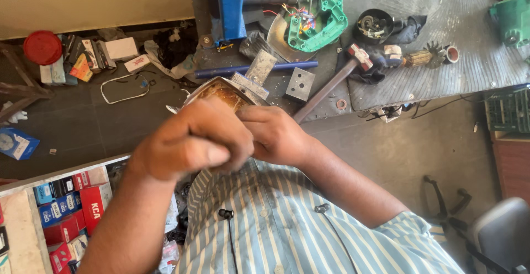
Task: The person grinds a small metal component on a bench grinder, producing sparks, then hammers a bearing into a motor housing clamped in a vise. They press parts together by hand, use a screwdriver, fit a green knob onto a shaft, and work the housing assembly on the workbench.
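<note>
Left hand: your left hand [190,141] is curled into a near fist, close to the camera, fingers wrapped over the near edge of the round metal part [221,93]; the thumb lies across the front.
Right hand: your right hand [274,135] is closed too, pressed against the left, its fingertips pinching the same part at its right side.
Metal part: it sits just above both hands, held up in front of your chest; a shiny rim and a rusty brown inner face show, the rest is hidden behind your knuckles.
Hammer: a hammer [337,80] lies slanted on the bench edge beyond your right hand, its red and white head uppermost.
Metal plates: a square grey block [300,84] with holes lies beside the hammer handle, and a flat steel strip [260,67] lies just left of it.
Blue rod: a blue rod [254,69] runs across the bench behind the part.
Green housing: an opened green tool casing [320,17] with loose wires rests farther back.
Armature: a wound rotor [425,57] lies to the right on the bench.
Red boxes: stacked red and blue cartons [72,207] stand low at your left.
</note>
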